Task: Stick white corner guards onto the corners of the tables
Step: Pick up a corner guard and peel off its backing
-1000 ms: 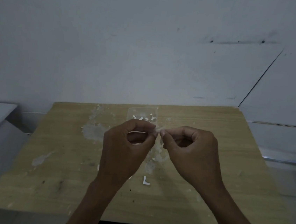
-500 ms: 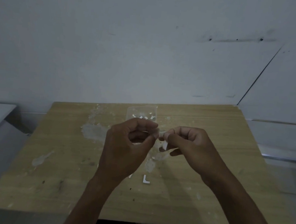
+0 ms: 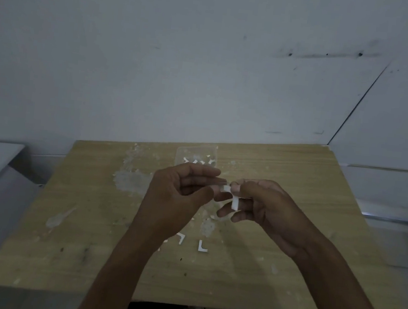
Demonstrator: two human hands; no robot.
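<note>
The wall [image 3: 207, 66] is big, grey and scuffed. Under it sits the table [image 3: 289, 239], made of pale wood with white glue marks and scraps on top. Past the fingers lies a clear bag [image 3: 196, 156] with more guards in it. Two spare guards [image 3: 203, 246] lie on the wood below the hands. The right hand [image 3: 265, 211] pinches a small white guard [image 3: 234, 199] between thumb and fingers. The left hand [image 3: 180, 199] has curled fingers whose tips touch the guard's top end, maybe picking at its backing. The guard looks light, bendy and sticky, so holding it by its edges seems best.
</note>
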